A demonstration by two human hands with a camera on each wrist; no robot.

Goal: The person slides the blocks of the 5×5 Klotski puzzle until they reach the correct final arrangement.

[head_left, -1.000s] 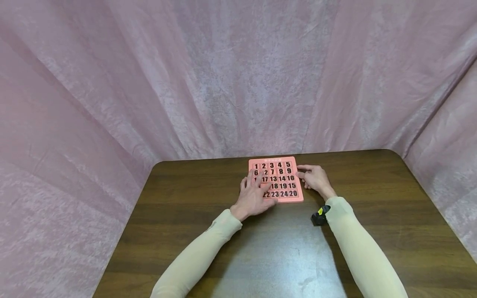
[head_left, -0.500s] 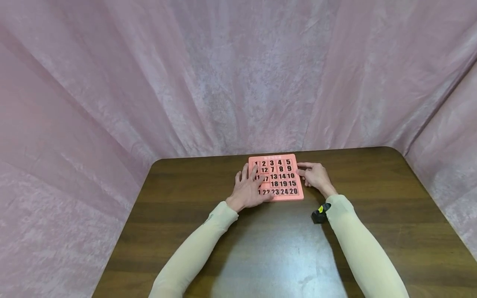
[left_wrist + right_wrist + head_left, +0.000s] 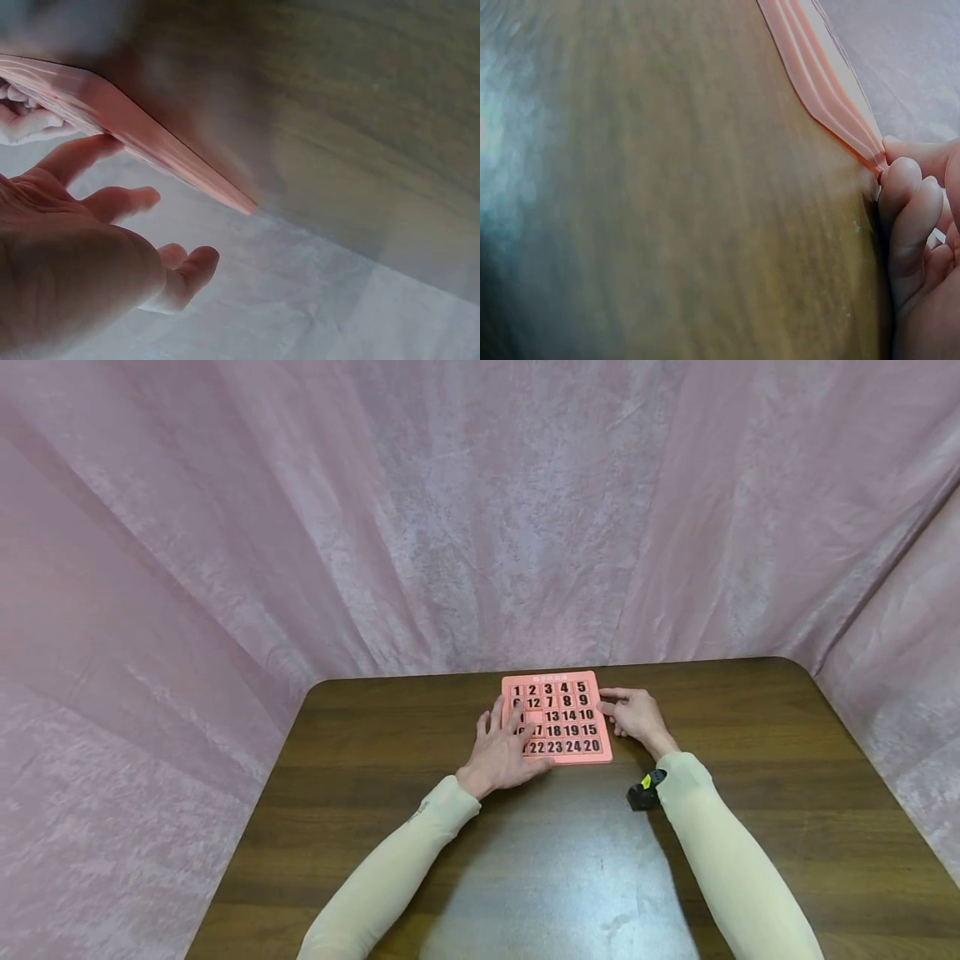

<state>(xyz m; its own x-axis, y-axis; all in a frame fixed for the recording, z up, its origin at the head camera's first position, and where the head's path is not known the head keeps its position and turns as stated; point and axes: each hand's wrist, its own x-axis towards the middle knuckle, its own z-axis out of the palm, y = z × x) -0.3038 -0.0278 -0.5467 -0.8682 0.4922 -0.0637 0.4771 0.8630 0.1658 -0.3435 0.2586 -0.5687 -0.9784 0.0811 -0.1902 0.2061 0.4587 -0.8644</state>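
Note:
A pink number slide puzzle [image 3: 562, 723] lies flat near the table's far edge, its black numbers facing up. One open space [image 3: 533, 716] shows in its third row, just above the 17 tile. Spread fingers of my left hand [image 3: 497, 755] reach over the puzzle's left side and cover several tiles. One fingertip is by the 17 tile; whether it touches is unclear. At the right edge, my right hand [image 3: 636, 718] pinches the frame; the right wrist view shows its thumb and fingers [image 3: 901, 180] at the puzzle's edge [image 3: 817, 82].
The brown wooden table [image 3: 375, 735] has rounded far corners. Pink velvet curtains [image 3: 480, 527] hang behind it and on both sides. A black and yellow device [image 3: 643, 792] sits at my right wrist. Light glares on the table's near middle.
The 17 tile has slid one place toward me, from the third row to the fourth, and the open space is now above it. My left hand has shifted slightly; the right stays put.

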